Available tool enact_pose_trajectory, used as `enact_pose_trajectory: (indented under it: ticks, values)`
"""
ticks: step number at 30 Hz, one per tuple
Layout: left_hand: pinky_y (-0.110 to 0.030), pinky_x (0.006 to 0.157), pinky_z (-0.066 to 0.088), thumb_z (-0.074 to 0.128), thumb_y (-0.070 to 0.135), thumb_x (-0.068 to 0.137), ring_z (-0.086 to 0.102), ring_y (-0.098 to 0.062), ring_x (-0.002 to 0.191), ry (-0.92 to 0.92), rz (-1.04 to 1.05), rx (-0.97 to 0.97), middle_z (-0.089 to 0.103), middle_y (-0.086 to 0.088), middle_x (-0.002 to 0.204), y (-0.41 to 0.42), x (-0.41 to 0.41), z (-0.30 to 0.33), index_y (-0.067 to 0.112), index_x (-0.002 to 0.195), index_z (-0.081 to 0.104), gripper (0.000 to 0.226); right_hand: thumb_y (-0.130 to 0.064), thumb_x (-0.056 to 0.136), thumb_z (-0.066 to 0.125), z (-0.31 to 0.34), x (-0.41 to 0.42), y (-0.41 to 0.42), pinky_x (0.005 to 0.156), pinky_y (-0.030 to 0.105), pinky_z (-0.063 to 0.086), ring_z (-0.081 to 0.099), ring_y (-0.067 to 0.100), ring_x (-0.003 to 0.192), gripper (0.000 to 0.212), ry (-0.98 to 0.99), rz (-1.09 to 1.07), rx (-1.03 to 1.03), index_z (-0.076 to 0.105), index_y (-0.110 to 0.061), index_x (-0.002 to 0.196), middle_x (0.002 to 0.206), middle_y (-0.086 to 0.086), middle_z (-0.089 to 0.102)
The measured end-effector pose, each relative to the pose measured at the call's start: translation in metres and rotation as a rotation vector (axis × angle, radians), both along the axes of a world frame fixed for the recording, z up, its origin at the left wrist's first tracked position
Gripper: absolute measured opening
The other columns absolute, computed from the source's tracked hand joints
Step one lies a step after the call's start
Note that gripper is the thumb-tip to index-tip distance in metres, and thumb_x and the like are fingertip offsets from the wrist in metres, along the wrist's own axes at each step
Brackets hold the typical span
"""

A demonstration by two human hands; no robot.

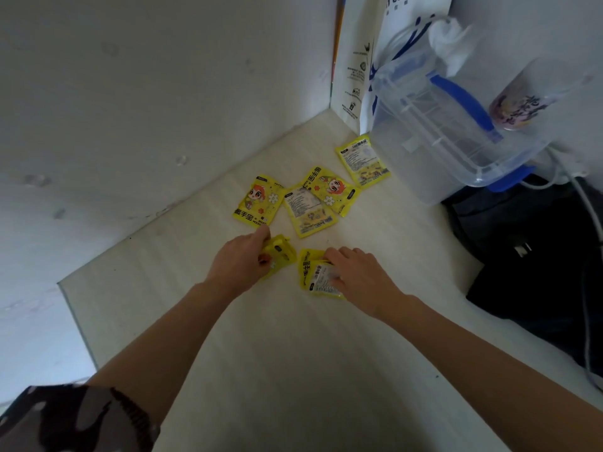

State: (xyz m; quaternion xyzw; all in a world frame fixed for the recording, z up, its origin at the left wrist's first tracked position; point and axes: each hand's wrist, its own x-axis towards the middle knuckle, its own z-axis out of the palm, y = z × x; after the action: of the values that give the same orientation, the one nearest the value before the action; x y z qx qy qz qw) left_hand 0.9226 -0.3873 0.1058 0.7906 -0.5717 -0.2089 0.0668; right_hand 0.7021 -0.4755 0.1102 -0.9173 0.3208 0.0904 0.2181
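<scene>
Near packets point(321, 278) — half hidden, sleeve point(75, 419) cropped

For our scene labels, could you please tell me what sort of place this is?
Probably a home or dorm desk corner: clear storage box, black bag and paper bag against the wall.
</scene>
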Motion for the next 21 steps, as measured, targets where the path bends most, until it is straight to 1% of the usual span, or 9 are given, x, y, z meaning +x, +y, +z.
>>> enact_pose_trajectory:
  ticks: [4, 7, 8, 11, 14, 16, 18, 20, 21]
  values:
    - [-0.038, 0.06, 0.051, 0.065, 0.026, 0.08, 0.061, -0.027, 0.064, 0.168, 0.32, -0.042, 0.062, -0.001, 0.077, 0.024, -0.019, 0.005, 0.024, 0.099, 0.036, 0.035, -0.021, 0.094, 0.05, 0.012, -0.012, 0.01, 0.071, 0.038, 0.05, 0.06, 0.025, 0.081, 0.032, -0.095, -0.147, 0.176, 0.038, -0.025, 0.123, 0.106, 0.003, 0.059]
    - [-0.04, 0.059, 0.056, 0.07, 0.027, 0.075, 0.063, -0.024, 0.071, 0.354, 0.534, -0.081, 0.065, 0.003, 0.081, 0.042, -0.036, 0.01, 0.031, 0.105, 0.04, 0.042, -0.022, 0.093, 0.054, 0.018, -0.022, 0.018, 0.059, 0.039, 0.049, 0.059, 0.021, 0.059, 0.038, -0.19, -0.278, 0.305, 0.032, -0.036, 0.12, 0.096, 0.001, 0.064]
    - [-0.039, 0.059, 0.057, 0.07, 0.025, 0.074, 0.065, -0.022, 0.072, 0.418, 0.58, -0.103, 0.065, 0.005, 0.081, 0.048, -0.043, 0.011, 0.032, 0.106, 0.042, 0.044, -0.024, 0.092, 0.056, 0.02, -0.026, 0.022, 0.058, 0.04, 0.049, 0.059, 0.021, 0.056, 0.04, -0.215, -0.312, 0.323, 0.03, -0.038, 0.119, 0.091, 0.003, 0.065]
    - [-0.033, 0.058, 0.057, 0.074, 0.02, 0.073, 0.066, -0.013, 0.072, 0.53, 0.691, -0.152, 0.066, 0.007, 0.082, 0.064, -0.063, 0.014, 0.029, 0.107, 0.051, 0.041, -0.026, 0.089, 0.061, 0.023, -0.035, 0.035, 0.064, 0.041, 0.055, 0.064, 0.022, 0.065, 0.048, -0.299, -0.442, 0.384, 0.029, -0.041, 0.122, 0.091, 0.005, 0.066]
    - [-0.037, 0.063, 0.059, 0.077, 0.019, 0.072, 0.068, -0.018, 0.076, 0.657, 0.833, -0.186, 0.068, 0.002, 0.088, 0.078, -0.081, 0.017, 0.027, 0.102, 0.055, 0.037, -0.021, 0.087, 0.065, 0.026, -0.044, 0.049, 0.068, 0.038, 0.057, 0.063, 0.018, 0.077, 0.049, -0.35, -0.63, 0.495, 0.039, -0.032, 0.126, 0.098, -0.002, 0.059]
    - [-0.033, 0.06, 0.057, 0.076, 0.017, 0.074, 0.068, -0.02, 0.078, 0.718, 0.896, -0.195, 0.067, 0.0, 0.09, 0.086, -0.091, 0.02, 0.024, 0.1, 0.056, 0.034, -0.022, 0.086, 0.067, 0.028, -0.049, 0.056, 0.067, 0.036, 0.057, 0.064, 0.022, 0.086, 0.043, -0.352, -0.707, 0.523, 0.046, -0.024, 0.123, 0.102, 0.001, 0.061]
    - [-0.028, 0.055, 0.053, 0.077, 0.016, 0.075, 0.068, -0.019, 0.077, 0.772, 0.939, -0.21, 0.066, 0.0, 0.09, 0.095, -0.101, 0.024, 0.022, 0.098, 0.056, 0.032, -0.021, 0.086, 0.068, 0.03, -0.055, 0.067, 0.061, 0.028, 0.055, 0.063, 0.022, 0.09, 0.037, -0.361, -0.762, 0.533, 0.05, -0.018, 0.118, 0.105, 0.003, 0.063]
    - [-0.029, 0.055, 0.053, 0.078, 0.016, 0.074, 0.069, -0.021, 0.075, 0.812, 0.961, -0.221, 0.067, -0.001, 0.091, 0.106, -0.108, 0.026, 0.022, 0.098, 0.057, 0.032, -0.017, 0.086, 0.067, 0.034, -0.063, 0.079, 0.045, 0.011, 0.045, 0.059, 0.019, 0.082, 0.032, -0.395, -0.828, 0.56, 0.052, -0.014, 0.114, 0.104, 0.004, 0.062]
    - [-0.032, 0.056, 0.056, 0.079, 0.016, 0.073, 0.07, -0.023, 0.075, 0.83, 0.972, -0.219, 0.067, -0.002, 0.091, 0.112, -0.111, 0.027, 0.023, 0.097, 0.058, 0.033, -0.016, 0.087, 0.066, 0.036, -0.066, 0.087, 0.04, 0.007, 0.041, 0.059, 0.017, 0.078, 0.03, -0.417, -0.857, 0.576, 0.052, -0.013, 0.113, 0.104, 0.004, 0.062]
